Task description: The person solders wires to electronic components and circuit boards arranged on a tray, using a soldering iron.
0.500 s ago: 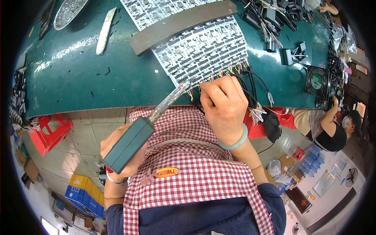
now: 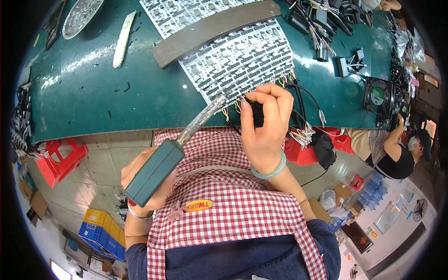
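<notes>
My left hand [image 2: 136, 164] is wrapped round the green box-shaped handle of a soldering iron [image 2: 156, 170]. Its long metal barrel slants up to the right, the tip resting at or just above the near edge of a white panel of circuit boards [image 2: 242, 60]. Along that edge runs a row of thin coloured wires [image 2: 280, 80], joined to black cables [image 2: 301, 100] that hang over the table's front. Beside the iron's tip is my right hand [image 2: 268, 126], thumb and fingers slightly apart over the wires. Whether a fingertip touches a wire is too small to tell.
A dark flat bar [image 2: 214, 32] lies across the panel. On the green table [image 2: 93, 98] are a pale strip [image 2: 124, 39], a metal dish [image 2: 81, 16], black parts with wires [image 2: 322, 28] and a small fan [image 2: 377, 95]. Another person [image 2: 396, 151] sits at the right.
My right hand has loosened from a pinch, its thumb and fingers parting and reaching a little further over the wires. The left hand and iron have barely moved.
</notes>
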The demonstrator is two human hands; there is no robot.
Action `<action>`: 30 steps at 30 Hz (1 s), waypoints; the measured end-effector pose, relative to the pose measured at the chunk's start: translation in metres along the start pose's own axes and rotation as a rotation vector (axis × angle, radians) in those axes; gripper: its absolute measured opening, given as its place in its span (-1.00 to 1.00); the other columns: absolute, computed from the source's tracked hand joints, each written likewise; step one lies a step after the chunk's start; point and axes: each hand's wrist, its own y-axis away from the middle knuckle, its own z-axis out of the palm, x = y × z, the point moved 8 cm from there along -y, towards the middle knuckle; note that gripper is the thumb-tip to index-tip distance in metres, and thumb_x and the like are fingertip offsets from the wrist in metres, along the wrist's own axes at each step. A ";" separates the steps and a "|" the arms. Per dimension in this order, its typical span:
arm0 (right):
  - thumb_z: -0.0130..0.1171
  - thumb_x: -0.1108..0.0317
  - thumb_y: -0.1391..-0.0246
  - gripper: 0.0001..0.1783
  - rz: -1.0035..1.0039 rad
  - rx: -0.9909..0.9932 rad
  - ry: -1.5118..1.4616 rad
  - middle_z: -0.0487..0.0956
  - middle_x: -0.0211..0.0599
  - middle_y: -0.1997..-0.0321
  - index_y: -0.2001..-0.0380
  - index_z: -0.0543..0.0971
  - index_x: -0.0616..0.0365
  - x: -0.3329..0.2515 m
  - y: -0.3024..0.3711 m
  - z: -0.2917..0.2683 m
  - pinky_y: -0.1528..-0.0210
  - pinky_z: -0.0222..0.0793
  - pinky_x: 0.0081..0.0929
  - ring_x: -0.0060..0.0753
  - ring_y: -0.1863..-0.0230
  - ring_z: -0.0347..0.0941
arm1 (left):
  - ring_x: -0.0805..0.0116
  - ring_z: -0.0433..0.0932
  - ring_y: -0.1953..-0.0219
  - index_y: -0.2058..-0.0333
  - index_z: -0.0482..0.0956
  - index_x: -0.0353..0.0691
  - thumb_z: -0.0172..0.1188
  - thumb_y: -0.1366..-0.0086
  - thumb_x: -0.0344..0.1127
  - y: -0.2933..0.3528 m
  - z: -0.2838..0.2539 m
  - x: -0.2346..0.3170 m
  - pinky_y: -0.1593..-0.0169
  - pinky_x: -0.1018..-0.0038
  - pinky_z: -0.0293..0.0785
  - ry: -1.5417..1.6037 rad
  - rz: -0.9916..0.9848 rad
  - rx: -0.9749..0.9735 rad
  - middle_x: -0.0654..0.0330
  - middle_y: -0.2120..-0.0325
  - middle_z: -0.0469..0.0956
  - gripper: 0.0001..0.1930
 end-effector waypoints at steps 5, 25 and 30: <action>0.29 0.58 0.03 -0.86 0.041 -0.071 0.004 0.44 -0.14 0.09 0.36 0.54 0.24 0.002 -0.002 0.002 -0.03 0.28 -0.30 -0.13 0.05 0.35 | 0.02 0.69 0.34 0.37 0.65 -0.44 0.36 0.17 -0.57 0.001 0.002 -0.005 0.23 0.33 0.64 0.064 -0.046 -0.028 -0.06 0.38 0.64 -0.73; 0.27 0.59 0.09 -0.79 0.036 -0.146 0.004 0.40 -0.18 0.06 0.36 0.47 0.18 -0.003 -0.002 0.011 0.01 0.13 -0.19 -0.09 0.01 0.28 | 0.16 0.62 0.42 0.29 0.64 -0.40 0.36 0.05 -0.45 0.009 0.005 -0.009 0.30 0.38 0.52 0.037 -0.028 -0.072 0.01 0.39 0.61 -0.72; 0.27 0.59 0.08 -0.79 0.025 -0.153 0.021 0.40 -0.18 0.06 0.37 0.47 0.18 -0.004 -0.003 0.010 0.03 0.13 -0.20 -0.09 0.01 0.28 | 0.14 0.62 0.42 0.30 0.63 -0.44 0.35 0.06 -0.48 0.008 0.007 -0.007 0.31 0.38 0.52 0.059 0.026 -0.055 -0.01 0.39 0.60 -0.71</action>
